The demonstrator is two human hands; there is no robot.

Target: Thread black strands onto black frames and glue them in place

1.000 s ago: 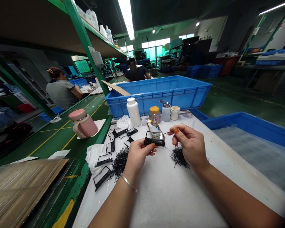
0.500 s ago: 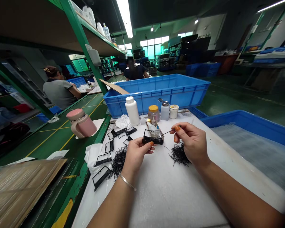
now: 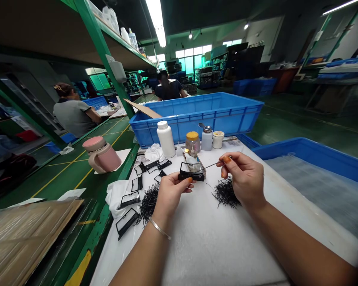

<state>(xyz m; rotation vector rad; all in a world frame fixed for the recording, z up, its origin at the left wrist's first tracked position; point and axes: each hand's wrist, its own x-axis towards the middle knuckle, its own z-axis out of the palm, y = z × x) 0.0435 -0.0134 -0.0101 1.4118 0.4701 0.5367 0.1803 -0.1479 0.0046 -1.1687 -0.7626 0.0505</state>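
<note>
My left hand [image 3: 172, 191] pinches a black plastic frame [image 3: 191, 175] with a rectangular opening, held above the white table [image 3: 203, 238]. In my right hand [image 3: 244, 174] is a thin metal rod [image 3: 210, 165], gripped between thumb and fingers. The rod's tip meets the frame near my left thumb; I cannot tell what kind of tip it has. A pile of short black strips [image 3: 226, 193] lies under my right hand, and another black pile [image 3: 150, 200] sits beside my left wrist. Several similar black frames [image 3: 127, 222] are spread along the table's left side.
Behind my hands stand a white bottle [image 3: 166, 140], a yellow-lidded jar [image 3: 193, 142], a pump dispenser [image 3: 207, 139] and a blue crate [image 3: 197, 115]. A pink mug [image 3: 103, 155] is on the green bench at left. Two people [image 3: 74, 109] sit farther back.
My right hand has shifted slightly right, drawing the rod a little with it. The left hand and its black frame stay almost in place.
</note>
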